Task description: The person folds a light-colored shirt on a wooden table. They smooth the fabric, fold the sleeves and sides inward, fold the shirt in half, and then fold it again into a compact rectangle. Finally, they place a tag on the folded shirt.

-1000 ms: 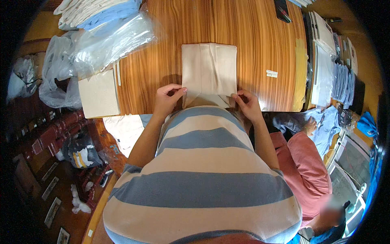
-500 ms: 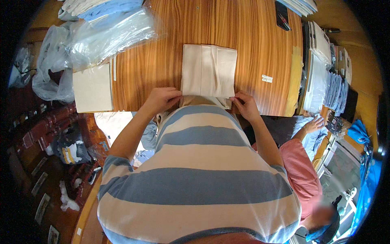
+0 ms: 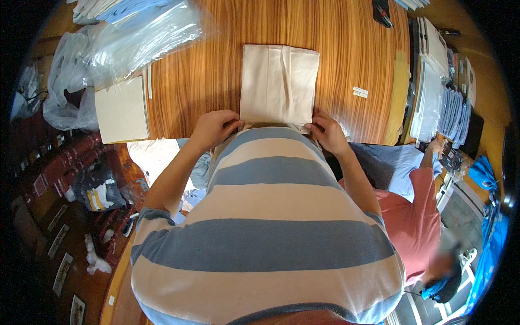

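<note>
A folded beige garment point(image 3: 277, 86) lies on the wooden table point(image 3: 211, 76) in front of me, a crease running along its middle. Part of its cloth hangs at the near table edge, close to my striped shirt. My left hand point(image 3: 219, 129) is closed at the garment's near left corner, thumb and fingers pinching the cloth. At the near right corner, my right hand point(image 3: 327, 133) likewise pinches the fabric. The underside of the garment and some of my fingertips are hidden.
Clear plastic bags point(image 3: 146, 43) cover the table's far left, beside a pale board point(image 3: 122, 111). Small white labels point(image 3: 360, 92) and a dark phone-like object point(image 3: 382, 13) lie to the right. Folded blue clothes point(image 3: 454, 116) are stacked beyond. A co-worker in a red sleeve point(image 3: 423, 189) reaches at the right.
The garment's near edge has come slightly closer to me, over the table edge, with both hands still at its corners. The co-worker's arm has stretched farther forward.
</note>
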